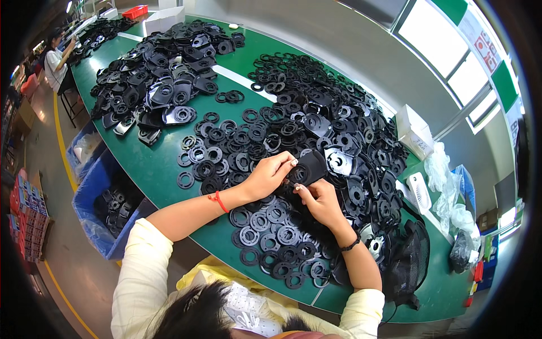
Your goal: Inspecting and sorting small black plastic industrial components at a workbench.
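Note:
Between my two hands is a black plastic cover (311, 166) with a round ring-shaped end, held just above the heap. My left hand (270, 174) pinches its left edge near the ring. Below and to the right, my right hand (319, 199) has its thumb against the lower rim and its fingers curled behind. Loose black rings (271, 226) lie in a spread under and in front of my hands. To the right of them is a pile of black covers and rings (361, 141), some shiny. What sits inside the round end is too dark to make out.
Another heap of black covers (164, 79) lies at the far left of the green table (169, 175). A white box (413, 133), clear plastic bags (443, 175) and a black mesh bag (407, 263) sit right. A blue bin (93, 206) stands below the left edge. A person (56, 65) sits far left.

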The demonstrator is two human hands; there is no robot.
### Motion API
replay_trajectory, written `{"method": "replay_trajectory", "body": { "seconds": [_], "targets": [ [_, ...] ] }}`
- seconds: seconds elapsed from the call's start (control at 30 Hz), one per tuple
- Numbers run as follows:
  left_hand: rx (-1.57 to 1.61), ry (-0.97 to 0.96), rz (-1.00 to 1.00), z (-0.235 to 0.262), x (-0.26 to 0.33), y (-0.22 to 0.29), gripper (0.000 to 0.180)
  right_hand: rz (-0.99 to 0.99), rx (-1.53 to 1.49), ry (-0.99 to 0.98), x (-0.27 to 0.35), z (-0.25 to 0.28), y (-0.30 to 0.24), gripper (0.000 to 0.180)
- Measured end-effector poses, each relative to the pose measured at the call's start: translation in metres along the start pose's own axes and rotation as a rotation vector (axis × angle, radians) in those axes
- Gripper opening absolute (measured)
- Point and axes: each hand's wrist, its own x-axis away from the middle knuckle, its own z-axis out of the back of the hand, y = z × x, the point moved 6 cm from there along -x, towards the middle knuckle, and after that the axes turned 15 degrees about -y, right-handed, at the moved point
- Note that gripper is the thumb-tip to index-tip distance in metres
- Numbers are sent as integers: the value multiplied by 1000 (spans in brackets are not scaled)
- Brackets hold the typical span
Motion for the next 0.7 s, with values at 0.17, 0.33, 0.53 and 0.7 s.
{"method": "replay_trajectory", "body": {
  "seconds": [0.17,0.33,0.53,0.7],
  "targets": [
    [-153,48,-24,2,2,2,19,-69,55,-100,0,-4,-4,23],
    [-217,115,-135,3,2,9,19,-74,39,-106,1,-3,-8,22],
    [148,270,-113,56,-7,0,16,-7,-92,-52,-1,3,-5,15],
    [250,709,-212,166,18,-14,20,-2,-164,-38,-3,1,-9,16]
  ]
}}
